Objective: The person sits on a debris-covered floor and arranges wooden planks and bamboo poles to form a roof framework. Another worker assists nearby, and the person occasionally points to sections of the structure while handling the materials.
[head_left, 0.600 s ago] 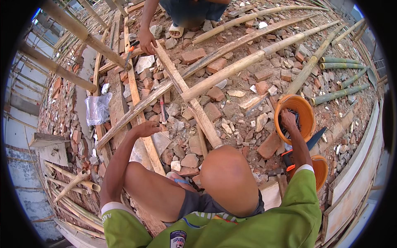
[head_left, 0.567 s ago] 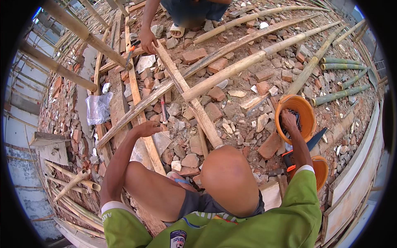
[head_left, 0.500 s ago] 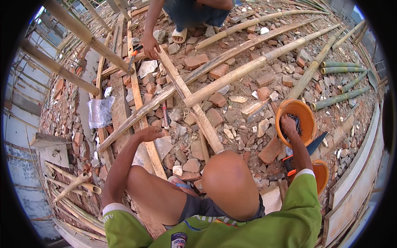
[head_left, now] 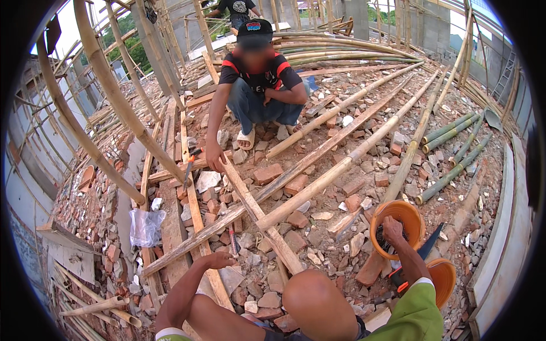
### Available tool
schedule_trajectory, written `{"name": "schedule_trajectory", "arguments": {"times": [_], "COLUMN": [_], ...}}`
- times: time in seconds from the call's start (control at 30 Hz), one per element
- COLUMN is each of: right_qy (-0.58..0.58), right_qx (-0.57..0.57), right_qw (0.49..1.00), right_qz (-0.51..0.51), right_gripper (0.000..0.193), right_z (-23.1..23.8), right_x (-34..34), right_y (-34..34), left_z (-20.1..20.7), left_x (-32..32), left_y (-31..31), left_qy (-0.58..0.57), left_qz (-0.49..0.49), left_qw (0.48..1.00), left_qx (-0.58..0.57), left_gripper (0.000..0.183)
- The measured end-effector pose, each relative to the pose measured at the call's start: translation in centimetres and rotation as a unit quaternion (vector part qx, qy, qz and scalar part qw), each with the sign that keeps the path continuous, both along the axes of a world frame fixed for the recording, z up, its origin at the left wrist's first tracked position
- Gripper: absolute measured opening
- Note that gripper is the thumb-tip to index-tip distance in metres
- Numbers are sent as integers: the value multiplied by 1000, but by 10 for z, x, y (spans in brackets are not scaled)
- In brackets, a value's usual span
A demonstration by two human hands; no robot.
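My right hand (head_left: 392,229) reaches into an orange bucket (head_left: 418,219) that holds dark, thin pieces like nails. Its fingers are curled, and what they grip is hidden. My left hand (head_left: 219,260) hovers over the rubble beyond my left knee, fingers pressed together; anything in them is too small to make out. Near it lies a tool with a red handle (head_left: 233,238), perhaps a hammer. A wooden batten (head_left: 267,227) runs from my knee to a co-worker's hand (head_left: 215,156), which rests on its far end. It crosses a longer timber (head_left: 307,166) and a bamboo pole (head_left: 341,162).
A second orange bucket (head_left: 445,281) and a handsaw (head_left: 429,243) are beside my right arm. An orange-and-black handled tool (head_left: 189,166) lies near the crouching co-worker (head_left: 259,91). A clear plastic bag (head_left: 147,227) is at left. Broken bricks (head_left: 267,174) cover the ground; upright bamboo poles (head_left: 108,96) stand left.
The view has tilted up, showing more of the co-worker and the background. My right hand stays in the bucket, and my left hand keeps about the same pose.
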State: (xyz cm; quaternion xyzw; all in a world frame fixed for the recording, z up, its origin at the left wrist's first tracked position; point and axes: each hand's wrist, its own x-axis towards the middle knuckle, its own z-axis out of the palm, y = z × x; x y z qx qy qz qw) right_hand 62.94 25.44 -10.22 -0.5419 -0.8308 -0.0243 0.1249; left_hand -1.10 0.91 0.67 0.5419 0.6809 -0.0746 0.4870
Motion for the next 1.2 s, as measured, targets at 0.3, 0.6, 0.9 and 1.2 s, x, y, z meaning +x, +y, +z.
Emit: {"name": "schedule_trajectory", "arguments": {"times": [0.3,0.6,0.9,1.2], "right_qy": [666,814,810,659], "right_qx": [-135,-544,-557,-635], "right_qw": [718,185,160,375], "right_qz": [-154,-84,-90,-146], "right_gripper": [18,10,15,21], "right_z": [126,88,55,-67], "right_x": [-70,-255,-302,-286], "right_y": [-49,-130,-149,-155], "left_z": [14,57,-14,-122], "left_x": [45,174,248,225], "left_y": [20,88,76,46], "left_qy": [-67,-157,-355,-298], "left_qz": [0,-64,406,483], "left_qw": [987,926,764,737], "left_qx": [146,337,355,366], "left_gripper": [57,44,23,25]}}
